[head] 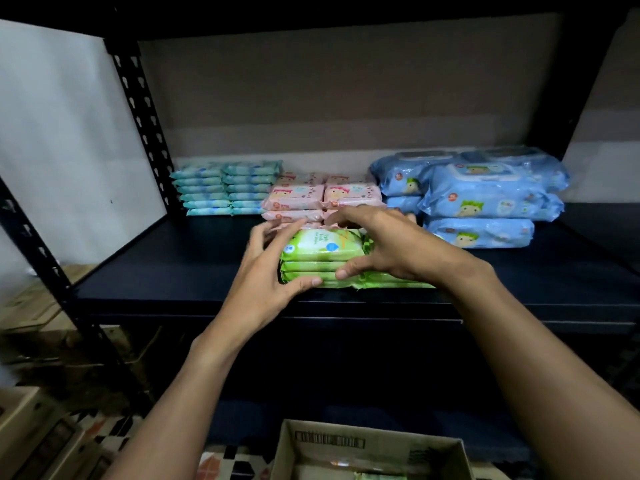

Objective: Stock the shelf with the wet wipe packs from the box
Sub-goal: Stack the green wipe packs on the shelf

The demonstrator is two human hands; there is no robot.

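A stack of green wet wipe packs [320,252] lies near the front edge of the dark shelf [166,268]. My left hand [266,271] cups the stack's left end, thumb on its front and fingers curled over the back. My right hand [381,244] grips the stack from the right, thumb on the front face and fingers over the top. Below, the open cardboard box [372,441] shows one more green pack [379,475] at the bottom of the view.
Behind the green stack are pink packs [298,197], teal packs [225,188] at back left and large blue packs [485,199] at right. A black perforated upright [142,123] frames the left side. More cartons [31,431] sit on the floor at left.
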